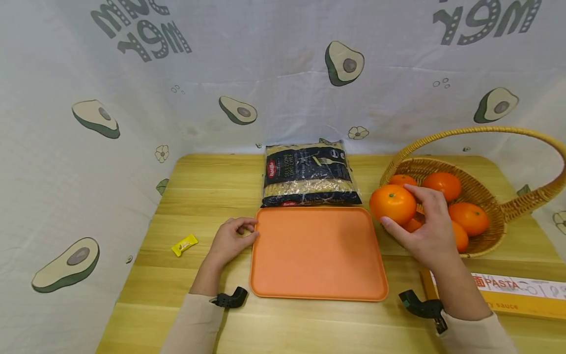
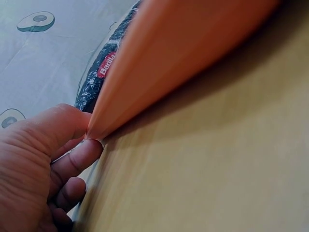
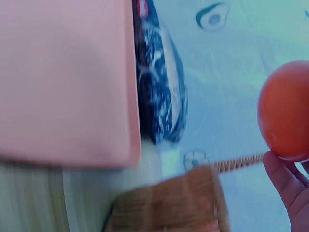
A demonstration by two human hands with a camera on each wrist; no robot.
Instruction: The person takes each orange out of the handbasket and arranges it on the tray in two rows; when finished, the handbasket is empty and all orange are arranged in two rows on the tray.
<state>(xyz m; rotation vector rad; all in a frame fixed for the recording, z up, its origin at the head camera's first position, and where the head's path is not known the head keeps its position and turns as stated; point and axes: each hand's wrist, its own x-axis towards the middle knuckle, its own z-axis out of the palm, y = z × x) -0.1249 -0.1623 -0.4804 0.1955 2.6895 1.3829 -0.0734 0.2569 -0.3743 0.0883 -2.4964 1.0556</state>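
Cloth printed with avocado halves lines the left side and the back, and I can read "mer" in its dotted grey lettering. On the counter I see a small yellow wrapped packet, its print too small for me to make out. Next comes the left hand, forearm reaching up from below; my left wrist view shows its thumb and forefinger pinching the rim of the orange tray, the other fingers bent. Touching or just behind the tray's far edge, I can't tell which, lies a dark pasta bag; I read "Barilla" in white on red, plus "SELEZIONE" and "ORO CHEF". Farther right I have an orange fruit pinched in the right hand, thumb below and fingers over its right side; from my head camera it overlaps the left rim of the wicker basket, near the tray's far right corner. More fruits sit inside the basket. Nearer me, partly behind the right forearm, a flat box reads "PASTA" and, lower down, "ry sauce".
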